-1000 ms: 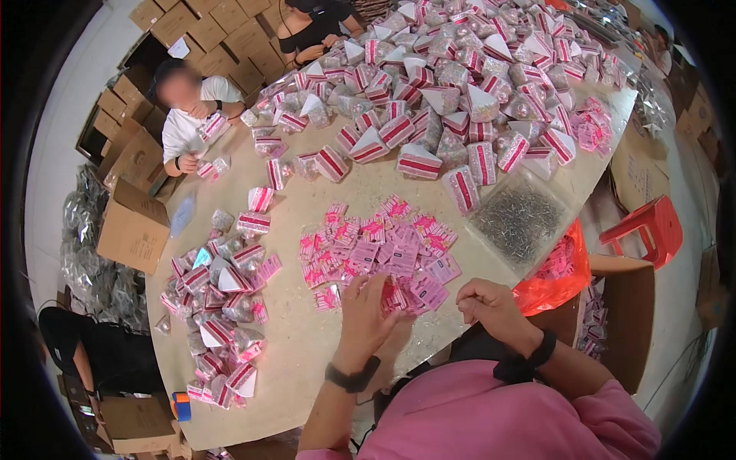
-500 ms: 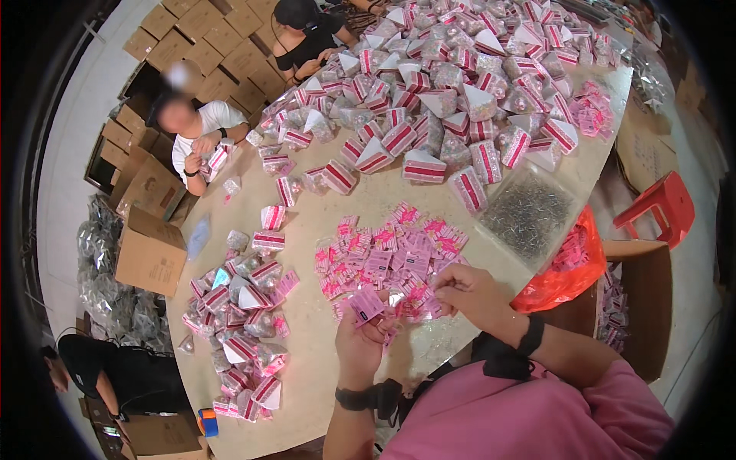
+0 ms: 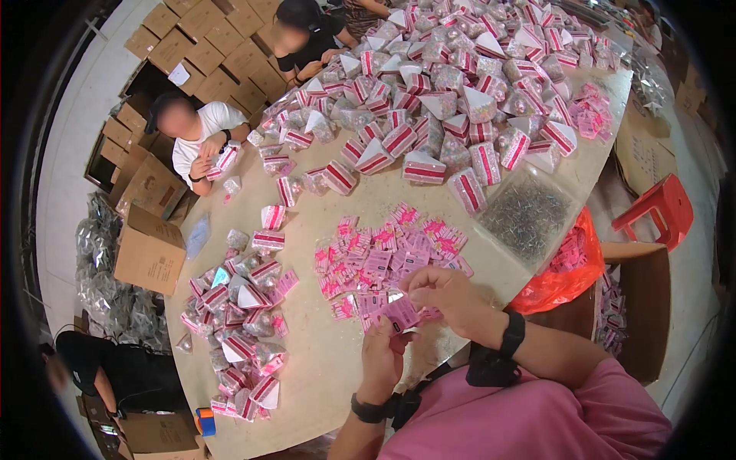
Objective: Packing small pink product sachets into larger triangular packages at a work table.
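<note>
My left hand [image 3: 383, 358] grips a pink printed card [image 3: 401, 313] near the front edge of the table. Close beside the card's upper right, my right hand [image 3: 454, 302] has its thumb and fingertips pinched together. Whatever lies in that pinch, if anything, is too small to make out. Just beyond both hands spreads a loose heap of similar pink cards [image 3: 376, 262]. Right of this heap stands a clear shallow tray [image 3: 491, 230] filled with many small metal pins or hooks.
Triangular clear packs with pink-and-white bands form a big pile [image 3: 452, 107] at the far side. A smaller pile [image 3: 238, 353] lies left. A red bag [image 3: 556, 287] and an open carton [image 3: 640, 307] flank the table's right edge. Co-workers sit or bend along the left.
My left hand has moved right and slightly up with the pink card, and my right hand has shifted left. The two hands are now closer together.
</note>
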Motion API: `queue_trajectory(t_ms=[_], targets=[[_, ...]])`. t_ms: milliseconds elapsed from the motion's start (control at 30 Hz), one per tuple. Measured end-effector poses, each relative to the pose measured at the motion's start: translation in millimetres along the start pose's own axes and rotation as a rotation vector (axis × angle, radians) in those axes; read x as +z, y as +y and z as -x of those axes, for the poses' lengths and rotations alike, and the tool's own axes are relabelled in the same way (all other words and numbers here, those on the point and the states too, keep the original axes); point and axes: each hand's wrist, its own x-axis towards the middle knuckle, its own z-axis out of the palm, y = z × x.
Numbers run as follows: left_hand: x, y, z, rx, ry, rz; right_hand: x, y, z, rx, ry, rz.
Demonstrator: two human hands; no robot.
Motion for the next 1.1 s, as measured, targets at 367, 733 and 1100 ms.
queue_trajectory(t_ms=[367, 733, 1100], targets=[[15, 30, 8, 0.53, 0.185, -0.704, 13, -18, 14, 0.014, -0.024, -0.022], [37, 42, 3, 0.756, 0.234, -0.979, 9, -14, 15, 0.127, -0.171, -0.074], [7, 44, -2, 0.646, -0.057, -0.829, 4, -7, 17, 0.21, -0.204, -0.03]])
